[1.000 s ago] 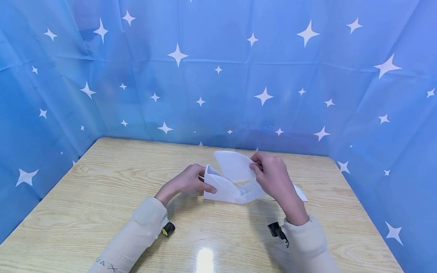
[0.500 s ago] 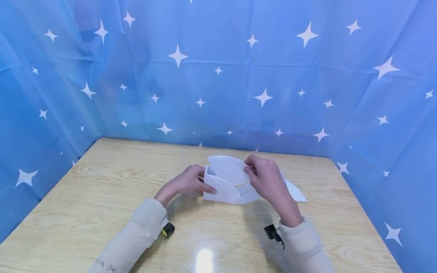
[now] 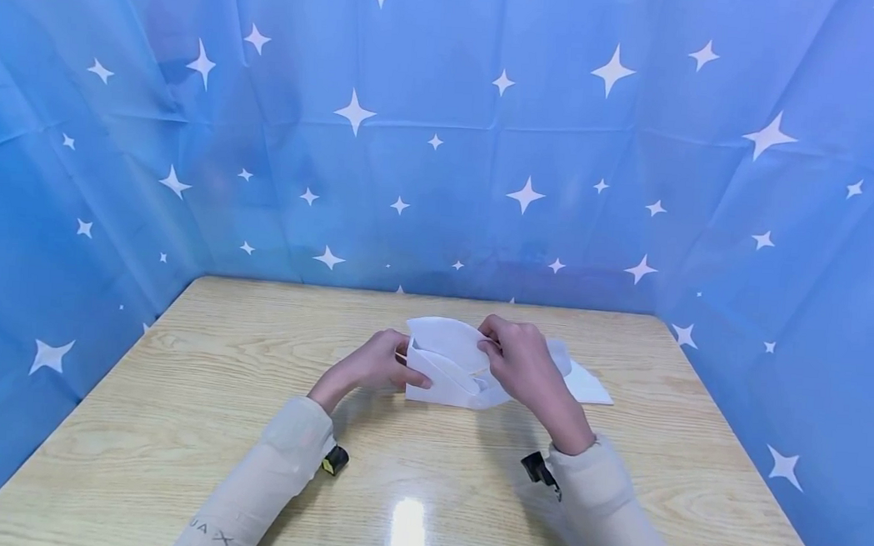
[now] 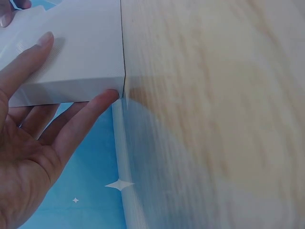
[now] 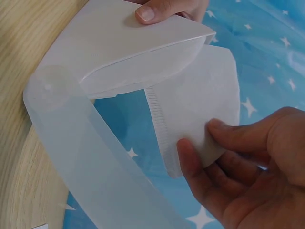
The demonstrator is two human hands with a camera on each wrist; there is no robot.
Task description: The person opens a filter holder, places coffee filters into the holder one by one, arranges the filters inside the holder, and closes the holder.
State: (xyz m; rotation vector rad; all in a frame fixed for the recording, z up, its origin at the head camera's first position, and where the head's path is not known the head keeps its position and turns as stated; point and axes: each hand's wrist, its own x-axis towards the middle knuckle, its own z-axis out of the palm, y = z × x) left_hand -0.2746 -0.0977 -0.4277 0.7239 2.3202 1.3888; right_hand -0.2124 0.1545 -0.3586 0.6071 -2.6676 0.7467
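The paper filter (image 3: 444, 338) is pinched in the right hand (image 3: 525, 364), angled far-left. The left hand (image 3: 381, 360), angled far-right, grips the white box (image 3: 448, 386) at its left end.

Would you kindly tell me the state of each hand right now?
Left hand: gripping the white holder.
Right hand: pinching the white sheet with the crimped edge.

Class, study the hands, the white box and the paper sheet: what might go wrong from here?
The paper sheet might bend or slip, as the right hand pinches it near one end only. The translucent flap sticks out from the white box and might get in that hand's way. The left hand grips the box at the end away from the flap, so a push might twist it.
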